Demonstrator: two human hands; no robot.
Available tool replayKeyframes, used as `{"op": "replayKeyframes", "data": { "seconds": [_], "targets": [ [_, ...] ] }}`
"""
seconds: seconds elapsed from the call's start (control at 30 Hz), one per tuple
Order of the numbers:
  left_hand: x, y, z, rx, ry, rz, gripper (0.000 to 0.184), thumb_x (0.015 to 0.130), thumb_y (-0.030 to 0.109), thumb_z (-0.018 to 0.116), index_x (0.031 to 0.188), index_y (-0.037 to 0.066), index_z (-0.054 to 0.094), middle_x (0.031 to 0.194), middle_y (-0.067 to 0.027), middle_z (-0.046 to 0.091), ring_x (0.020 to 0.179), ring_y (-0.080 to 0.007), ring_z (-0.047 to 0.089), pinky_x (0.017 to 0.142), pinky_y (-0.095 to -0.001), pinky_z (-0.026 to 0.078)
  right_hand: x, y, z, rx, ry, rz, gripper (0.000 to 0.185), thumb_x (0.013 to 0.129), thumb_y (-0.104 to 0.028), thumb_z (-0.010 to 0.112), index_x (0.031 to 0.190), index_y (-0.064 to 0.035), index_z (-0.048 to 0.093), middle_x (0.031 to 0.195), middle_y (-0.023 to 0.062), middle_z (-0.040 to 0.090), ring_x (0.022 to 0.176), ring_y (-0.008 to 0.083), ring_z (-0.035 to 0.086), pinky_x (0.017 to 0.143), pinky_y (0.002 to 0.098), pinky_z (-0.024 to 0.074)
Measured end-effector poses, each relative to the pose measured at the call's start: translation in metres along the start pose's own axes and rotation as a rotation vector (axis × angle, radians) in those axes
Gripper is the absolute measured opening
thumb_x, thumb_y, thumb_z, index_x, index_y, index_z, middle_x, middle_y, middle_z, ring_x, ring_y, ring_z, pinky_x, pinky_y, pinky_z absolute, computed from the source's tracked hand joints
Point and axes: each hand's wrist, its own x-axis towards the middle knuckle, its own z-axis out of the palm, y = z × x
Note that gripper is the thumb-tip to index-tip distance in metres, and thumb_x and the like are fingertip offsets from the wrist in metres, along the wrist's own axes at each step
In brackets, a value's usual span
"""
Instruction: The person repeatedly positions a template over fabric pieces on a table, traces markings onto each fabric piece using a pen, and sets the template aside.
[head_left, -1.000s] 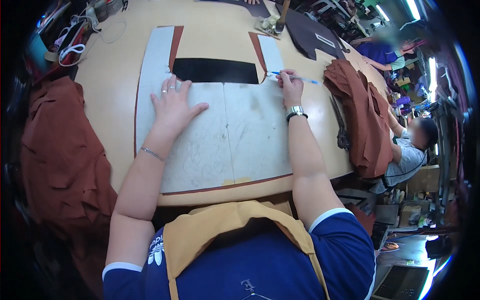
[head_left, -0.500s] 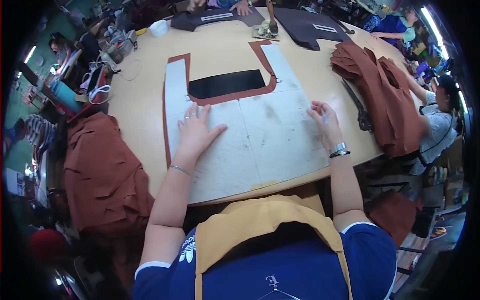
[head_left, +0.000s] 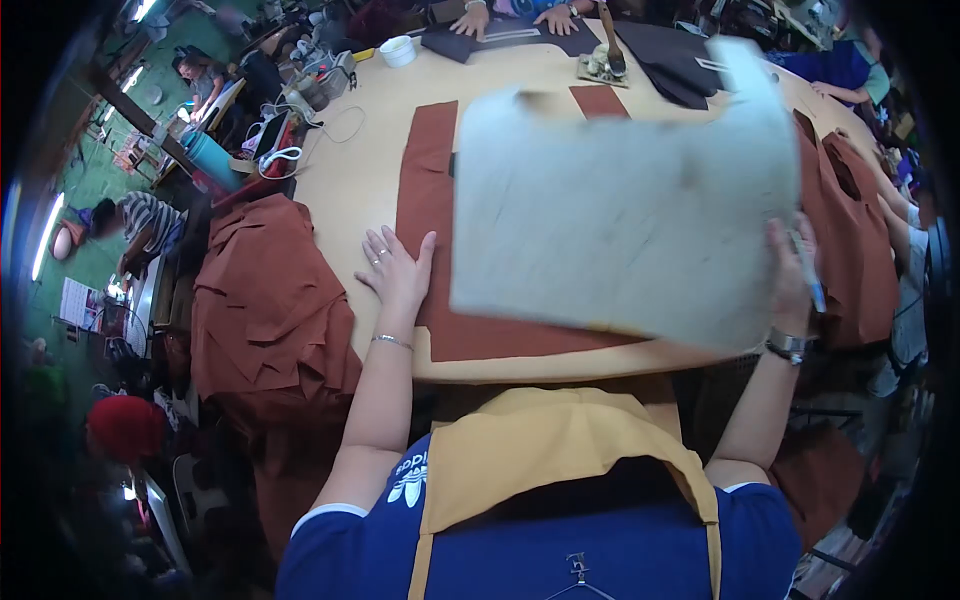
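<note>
A large white pattern board, smeared by motion, is lifted and tilted above the table. My right hand grips its right edge, with a blue-and-white pen also held in that hand. Under the board lies a reddish-brown piece of fabric or leather, partly hidden, its left strip and front edge showing. My left hand rests open at the left edge of this brown piece, fingers spread, holding nothing.
Stacks of brown pieces hang at the table's left and right. A brush, a white tub and dark pieces sit at the far side. Across the table are another person's hands; other people work around.
The white board has come up off the brown piece and swung right in my right hand. My left hand has left the board and now lies at the brown piece's left edge.
</note>
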Motion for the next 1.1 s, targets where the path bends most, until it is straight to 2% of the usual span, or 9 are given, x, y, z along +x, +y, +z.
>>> {"op": "replayKeyframes", "data": {
  "seconds": [0.17, 0.27, 0.3, 0.43, 0.63, 0.7, 0.73, 0.87, 1.1],
  "targets": [
    [-0.002, 0.004, -0.004, 0.02, 0.045, 0.032, 0.086, 0.085, 0.067, 0.052, 0.145, 0.008, 0.037, 0.152, -0.0208, 0.029, 0.143, -0.0346, 0.024, 0.105, -0.0688, 0.023, 0.022, 0.034, -0.097, 0.342, 0.411, 0.097, 0.038, 0.092, -0.018, 0.066, 0.124, 0.0009, 0.054, 0.112, 0.0087, 0.064, 0.101, 0.0158, 0.059, 0.091, 0.0296, 0.046],
    [-0.003, 0.003, -0.009, -0.074, 0.081, 0.094, 0.072, 0.084, 0.058, 0.061, 0.135, 0.009, 0.049, 0.144, -0.0167, 0.042, 0.138, -0.0321, 0.035, 0.104, -0.0611, 0.031, 0.02, 0.057, -0.1, 0.011, 0.758, -0.178, 0.056, 0.091, -0.021, 0.067, 0.135, 0.0038, 0.042, 0.127, 0.0179, 0.056, 0.116, 0.0258, 0.054, 0.101, 0.0362, 0.0422],
    [-0.003, 0.005, -0.011, -0.09, 0.166, 0.126, 0.057, 0.084, 0.049, 0.066, 0.122, 0.009, 0.058, 0.13, -0.0122, 0.055, 0.126, -0.0297, 0.048, 0.099, -0.0524, 0.039, 0.024, 0.075, -0.111, -0.596, 0.931, -0.268, 0.068, 0.091, -0.024, 0.067, 0.142, 0.0047, 0.032, 0.138, 0.0247, 0.045, 0.128, 0.0323, 0.045, 0.107, 0.0417, 0.0376],
    [0.013, 0.002, -0.016, -0.103, -0.029, 0.161, 0.043, 0.091, 0.038, 0.062, 0.116, 0.004, 0.058, 0.118, -0.0142, 0.06, 0.107, -0.0291, 0.058, 0.089, -0.0446, 0.047, 0.009, 0.078, -0.041, -0.652, 0.656, -0.393, 0.06, 0.092, -0.025, 0.065, 0.138, 0.0051, 0.04, 0.141, 0.0228, 0.044, 0.134, 0.0307, 0.039, 0.111, 0.0409, 0.0329],
    [0.011, 0.026, -0.058, -1.693, -0.168, 0.037, 0.036, 0.101, 0.024, 0.048, 0.123, -0.003, 0.054, 0.113, -0.0127, 0.063, 0.105, -0.0197, 0.059, 0.092, -0.0324, 0.047, -0.006, 0.086, 0.073, -0.512, -0.094, -0.399, 0.035, 0.09, -0.02, 0.067, 0.12, -0.0038, 0.061, 0.116, 0.0162, 0.065, 0.115, 0.0284, 0.059, 0.099, 0.0364, 0.0446],
    [0.034, -0.015, -0.09, -1.536, -0.026, -0.033, 0.039, 0.099, 0.029, 0.052, 0.122, -0.002, 0.059, 0.116, -0.0093, 0.063, 0.104, -0.0181, 0.058, 0.092, -0.0291, 0.046, -0.01, 0.09, 0.09, -0.653, -0.142, -0.43, 0.034, 0.089, -0.016, 0.067, 0.121, -0.0065, 0.062, 0.113, 0.0174, 0.067, 0.108, 0.0299, 0.063, 0.093, 0.0373, 0.0483],
    [0.064, -0.06, -0.093, -1.474, 0.051, -0.035, 0.04, 0.099, 0.031, 0.053, 0.121, -0.002, 0.06, 0.118, -0.009, 0.062, 0.105, -0.0182, 0.058, 0.092, -0.0295, 0.046, -0.014, 0.07, 0.094, -0.701, -0.314, -0.072, 0.033, 0.088, -0.014, 0.067, 0.119, -0.0037, 0.062, 0.114, 0.0175, 0.067, 0.109, 0.0302, 0.063, 0.095, 0.0387, 0.0475],
    [0.047, -0.22, -0.174, -1.421, 0.403, -0.194, 0.041, 0.099, 0.031, 0.053, 0.122, -0.002, 0.059, 0.119, -0.0099, 0.062, 0.106, -0.0198, 0.058, 0.092, -0.0306, 0.047, -0.01, 0.12, 0.094, -0.62, -0.387, -0.239, 0.038, 0.091, -0.016, 0.064, 0.125, -0.0009, 0.059, 0.122, 0.0188, 0.064, 0.114, 0.0291, 0.06, 0.099, 0.0367, 0.0456],
    [-0.18, -0.503, -0.229, -1.245, 0.768, -0.793, 0.042, 0.098, 0.03, 0.052, 0.123, -0.003, 0.058, 0.12, -0.0115, 0.062, 0.108, -0.0227, 0.059, 0.093, -0.0327, 0.047, -0.003, 0.136, 0.093, -0.517, -0.421, -0.194, 0.04, 0.093, -0.021, 0.062, 0.128, -0.0014, 0.056, 0.127, 0.0155, 0.061, 0.118, 0.0259, 0.057, 0.102, 0.0344, 0.042]
  ]
}}
